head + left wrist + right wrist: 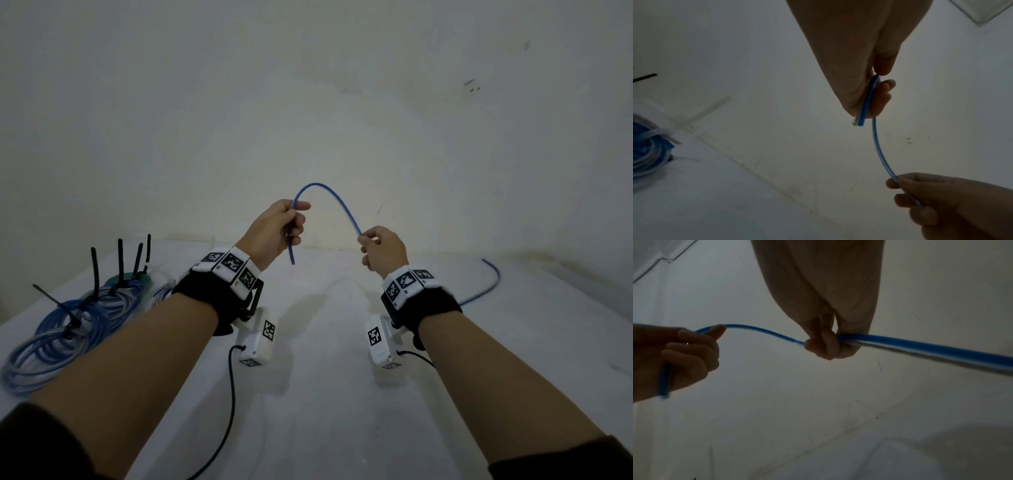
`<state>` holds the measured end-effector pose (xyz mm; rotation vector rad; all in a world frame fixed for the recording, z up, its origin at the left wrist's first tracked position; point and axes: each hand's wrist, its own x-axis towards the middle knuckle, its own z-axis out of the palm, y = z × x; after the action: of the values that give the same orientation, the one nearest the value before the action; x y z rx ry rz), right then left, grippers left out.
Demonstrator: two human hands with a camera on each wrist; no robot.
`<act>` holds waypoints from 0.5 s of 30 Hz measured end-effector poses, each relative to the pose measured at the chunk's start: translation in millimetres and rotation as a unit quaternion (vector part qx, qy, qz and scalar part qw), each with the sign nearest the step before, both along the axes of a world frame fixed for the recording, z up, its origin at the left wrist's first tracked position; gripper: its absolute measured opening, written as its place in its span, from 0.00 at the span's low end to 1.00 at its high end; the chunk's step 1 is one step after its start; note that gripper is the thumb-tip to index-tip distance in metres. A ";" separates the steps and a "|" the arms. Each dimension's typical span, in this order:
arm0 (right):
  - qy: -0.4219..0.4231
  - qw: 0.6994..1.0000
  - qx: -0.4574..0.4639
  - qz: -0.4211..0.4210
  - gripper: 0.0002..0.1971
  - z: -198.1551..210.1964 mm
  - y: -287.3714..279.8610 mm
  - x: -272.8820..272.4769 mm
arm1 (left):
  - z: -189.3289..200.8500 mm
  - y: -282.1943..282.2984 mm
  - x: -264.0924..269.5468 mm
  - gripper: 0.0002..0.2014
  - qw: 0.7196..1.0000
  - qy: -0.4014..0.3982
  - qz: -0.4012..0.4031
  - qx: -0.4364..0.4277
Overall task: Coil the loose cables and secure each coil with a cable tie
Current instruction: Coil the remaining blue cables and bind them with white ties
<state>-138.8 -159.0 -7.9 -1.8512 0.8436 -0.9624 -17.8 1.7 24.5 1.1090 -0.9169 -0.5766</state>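
Observation:
A loose blue cable (pixel 337 202) arches in the air between both hands above the white table (pixel 325 394). My left hand (pixel 289 222) grips the cable near its end, and the short free end (pixel 292 255) hangs down below the fist. In the left wrist view the cable (pixel 876 146) runs from the left hand (pixel 873 97) to the right hand (pixel 906 191). My right hand (pixel 371 245) pinches the cable farther along; in the right wrist view its fingers (pixel 823 345) are closed round the cable (pixel 920 348). The rest of the cable (pixel 486 287) trails over the table at the right.
Several coiled blue cables (pixel 68 325) bound with black cable ties (pixel 96 270) lie at the table's left edge, beside a green coil (pixel 132 277). A plain white wall (pixel 308 102) rises behind the table. Black sensor leads (pixel 231 394) hang from both wrists.

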 end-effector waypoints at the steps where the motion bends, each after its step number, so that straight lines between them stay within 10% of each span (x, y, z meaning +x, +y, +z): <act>1: 0.023 1.000 -0.003 0.016 0.05 -2.0 1.8 0.0 | 2.4 -0.6 -2.6 0.15 1.000 -0.010 0.002 -0.007; 9: 0.250 0.944 -0.138 0.167 0.14 0.6 22.0 -12.1 | 4.0 -14.2 -3.9 0.15 0.997 -0.039 0.071 0.002; 15: 0.277 0.900 -0.220 0.255 0.14 8.3 28.8 -16.2 | -12.1 -18.7 -0.4 0.14 0.967 -0.218 0.091 0.094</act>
<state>-155.0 -130.2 0.4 -2.6316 0.4130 -0.2916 -18.3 -17.0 12.3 1.5114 -1.1367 -0.2728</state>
